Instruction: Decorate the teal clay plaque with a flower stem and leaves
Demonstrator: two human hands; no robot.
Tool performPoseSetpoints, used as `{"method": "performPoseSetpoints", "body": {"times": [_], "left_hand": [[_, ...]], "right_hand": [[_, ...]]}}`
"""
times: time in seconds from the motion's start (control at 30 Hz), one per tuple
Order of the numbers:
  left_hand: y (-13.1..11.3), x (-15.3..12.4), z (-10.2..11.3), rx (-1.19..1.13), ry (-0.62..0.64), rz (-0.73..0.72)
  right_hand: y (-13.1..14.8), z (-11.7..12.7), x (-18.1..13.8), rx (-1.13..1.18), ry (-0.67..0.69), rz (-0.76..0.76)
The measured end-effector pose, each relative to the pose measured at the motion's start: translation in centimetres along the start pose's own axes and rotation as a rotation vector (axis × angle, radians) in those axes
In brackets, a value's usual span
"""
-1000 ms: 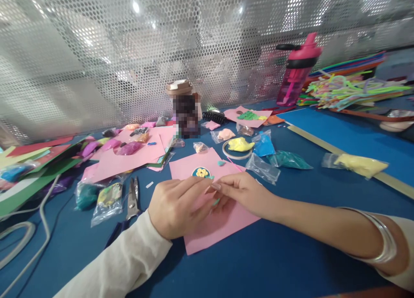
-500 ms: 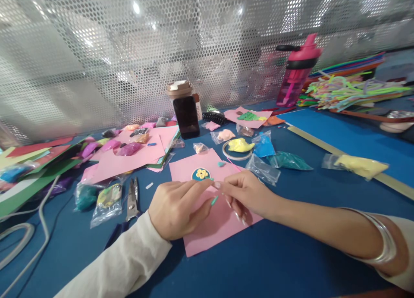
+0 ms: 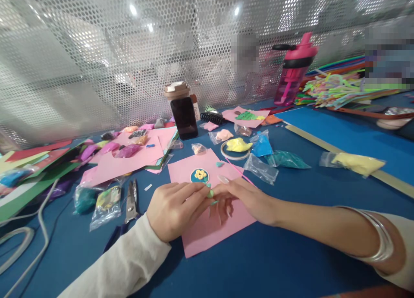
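My left hand (image 3: 176, 209) is closed, fingers and thumb brought together above a pink paper sheet (image 3: 199, 235). A small light-green bit shows at its green-nailed fingertips; whether it is clay or a nail I cannot make out. Meeting those tips from the right, my right hand (image 3: 247, 196) has its thumb lifted and its other fingers apart, some bent below. Just beyond the fingers lies a round blue disc (image 3: 194, 176) with a pale rim, bearing several yellow flower-like pieces (image 3: 201, 174). A teal lump (image 3: 219, 164) and a thin pink stick (image 3: 241, 171) rest nearby on the sheet.
Scissors (image 3: 131, 203) and clay bags lie left, beside coloured paper (image 3: 129, 160). Behind stand a lidded cup with a dark phone (image 3: 184, 118) against it. Yellow clay (image 3: 238, 145) sits on a tape roll; a pink bottle (image 3: 295, 69) and pipe cleaners (image 3: 336, 89) are right.
The right thumb has lifted away from the fingertips, and the right hand has opened somewhat. A light-green bit now shows between the hands. The view has shifted slightly.
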State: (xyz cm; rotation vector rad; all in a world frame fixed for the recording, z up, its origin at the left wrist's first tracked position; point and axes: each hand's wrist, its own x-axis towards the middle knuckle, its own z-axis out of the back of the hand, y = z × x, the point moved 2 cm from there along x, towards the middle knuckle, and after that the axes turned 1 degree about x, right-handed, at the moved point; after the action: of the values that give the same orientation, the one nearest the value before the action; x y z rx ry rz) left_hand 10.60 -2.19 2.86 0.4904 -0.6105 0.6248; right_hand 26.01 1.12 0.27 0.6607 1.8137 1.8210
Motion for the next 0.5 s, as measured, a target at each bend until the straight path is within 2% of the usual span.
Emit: {"method": "performPoseSetpoints", "body": {"times": [0.23,0.5], "left_hand": [[-0.19,-0.09,0.28,0.002,-0.045,-0.002],[-0.68,0.36,0.71,0.041,0.060,0.033]], "right_hand": [[0.20,-0.10,0.05,0.006,-0.025,-0.037],[-0.35,-0.03,-0.03,-0.026,-0.040,0.023]]}}
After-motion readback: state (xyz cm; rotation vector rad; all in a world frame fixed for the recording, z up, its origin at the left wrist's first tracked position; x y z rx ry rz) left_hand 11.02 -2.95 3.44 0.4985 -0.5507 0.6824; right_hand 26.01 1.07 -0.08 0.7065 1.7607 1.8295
